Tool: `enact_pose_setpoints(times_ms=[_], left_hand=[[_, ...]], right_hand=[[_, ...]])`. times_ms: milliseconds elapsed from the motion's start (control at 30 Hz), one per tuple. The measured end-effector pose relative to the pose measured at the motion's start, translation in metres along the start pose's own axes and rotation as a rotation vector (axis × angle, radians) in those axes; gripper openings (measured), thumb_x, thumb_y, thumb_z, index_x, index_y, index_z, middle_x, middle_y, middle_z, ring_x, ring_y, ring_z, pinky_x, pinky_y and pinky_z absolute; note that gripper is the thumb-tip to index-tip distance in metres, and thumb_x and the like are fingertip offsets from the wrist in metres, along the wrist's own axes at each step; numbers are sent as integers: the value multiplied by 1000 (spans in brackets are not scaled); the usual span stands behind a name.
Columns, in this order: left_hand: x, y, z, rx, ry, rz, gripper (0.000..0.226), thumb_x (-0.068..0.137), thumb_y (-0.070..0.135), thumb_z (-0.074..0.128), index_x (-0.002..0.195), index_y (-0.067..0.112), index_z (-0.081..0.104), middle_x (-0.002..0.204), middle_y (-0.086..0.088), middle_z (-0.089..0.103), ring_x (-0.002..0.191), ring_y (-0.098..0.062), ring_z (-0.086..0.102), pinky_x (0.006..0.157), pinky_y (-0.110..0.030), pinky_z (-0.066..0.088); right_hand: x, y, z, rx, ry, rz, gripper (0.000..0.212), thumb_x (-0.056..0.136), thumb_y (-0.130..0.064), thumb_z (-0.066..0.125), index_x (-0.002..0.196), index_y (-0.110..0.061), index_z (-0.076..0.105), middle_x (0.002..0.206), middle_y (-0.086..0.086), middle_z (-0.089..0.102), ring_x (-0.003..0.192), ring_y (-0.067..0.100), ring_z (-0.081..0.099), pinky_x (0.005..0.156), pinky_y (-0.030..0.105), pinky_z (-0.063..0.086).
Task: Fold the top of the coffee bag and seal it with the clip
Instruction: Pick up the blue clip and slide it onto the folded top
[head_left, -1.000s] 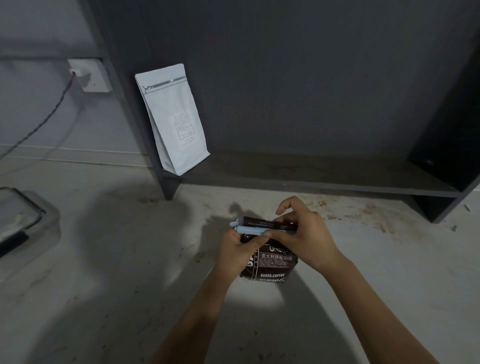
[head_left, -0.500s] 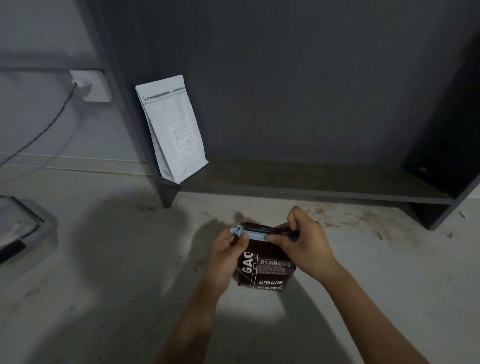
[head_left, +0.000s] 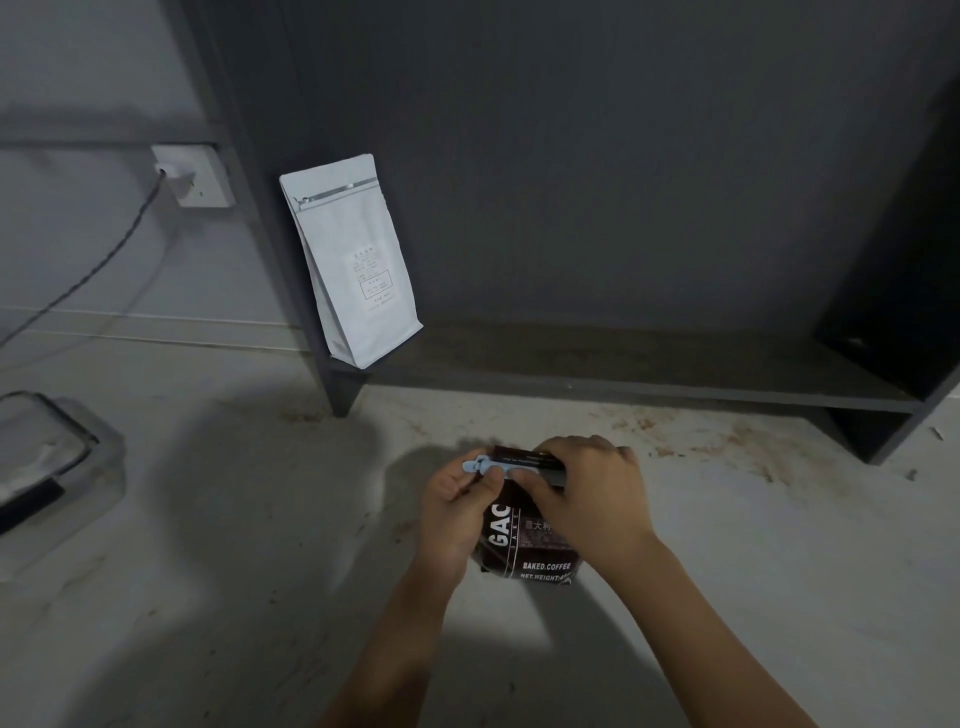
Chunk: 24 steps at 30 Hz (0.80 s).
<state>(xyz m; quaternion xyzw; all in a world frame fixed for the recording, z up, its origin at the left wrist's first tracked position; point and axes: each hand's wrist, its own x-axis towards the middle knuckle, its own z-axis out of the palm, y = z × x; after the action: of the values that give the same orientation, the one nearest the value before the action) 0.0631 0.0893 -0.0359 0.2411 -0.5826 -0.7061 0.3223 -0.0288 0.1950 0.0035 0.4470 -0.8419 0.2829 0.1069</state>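
Note:
A dark brown coffee bag (head_left: 524, 551) with white lettering stands on the pale counter between my hands. Its top is folded over, and a light blue clip (head_left: 485, 466) lies along the fold. My left hand (head_left: 454, 512) pinches the clip's left end between thumb and fingers. My right hand (head_left: 592, 499) covers the right part of the clip and the bag's top, pressing down on them. The clip's right end is hidden under that hand.
A white coffee bag (head_left: 353, 260) leans at the left end of a dark low shelf (head_left: 649, 382). A wall socket (head_left: 192, 174) with a plugged cable is at left. A clear lidded container (head_left: 41, 457) sits at the left edge. Brown coffee stains mark the counter (head_left: 727, 519).
My right hand has closed down flatter over the clip and the folded top. The bag and both hands have shifted slightly; my head has tilted, so the shelf sits lower in view.

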Motion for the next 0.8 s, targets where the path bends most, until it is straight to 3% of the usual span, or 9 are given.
enact_pose_setpoints(times_ms=[133,267,467,800], left_hand=[[0,-1,6,-14,59,-8,14,83,2,57,93,-6,63,79,-17,69,73,-25,65,66,-28,54],[-3,-1,11,-36,55,4,10,84,-1,55,82,3,65,60,2,72,59,-10,67,54,-19,54],[-3,-2,12,-34,102,16,10,83,-3,56,88,-6,63,66,-3,69,59,-10,66,55,-19,54],[-2,-3,15,31,157,25,18,80,-7,59,81,10,65,54,10,70,56,0,64,57,-14,53]], right_hand=[[-1,-1,5,-28,67,45,43,72,-61,44,79,-25,66,73,-4,71,75,20,61,71,33,35],[0,0,5,-32,73,75,35,71,-56,54,78,-24,66,72,-4,71,77,21,60,73,34,35],[0,-3,3,-19,56,92,26,72,-48,62,79,-23,66,74,-3,71,81,22,59,75,36,34],[-1,-2,5,-43,59,90,28,68,-48,56,75,-23,65,70,-3,70,78,23,58,71,36,33]])
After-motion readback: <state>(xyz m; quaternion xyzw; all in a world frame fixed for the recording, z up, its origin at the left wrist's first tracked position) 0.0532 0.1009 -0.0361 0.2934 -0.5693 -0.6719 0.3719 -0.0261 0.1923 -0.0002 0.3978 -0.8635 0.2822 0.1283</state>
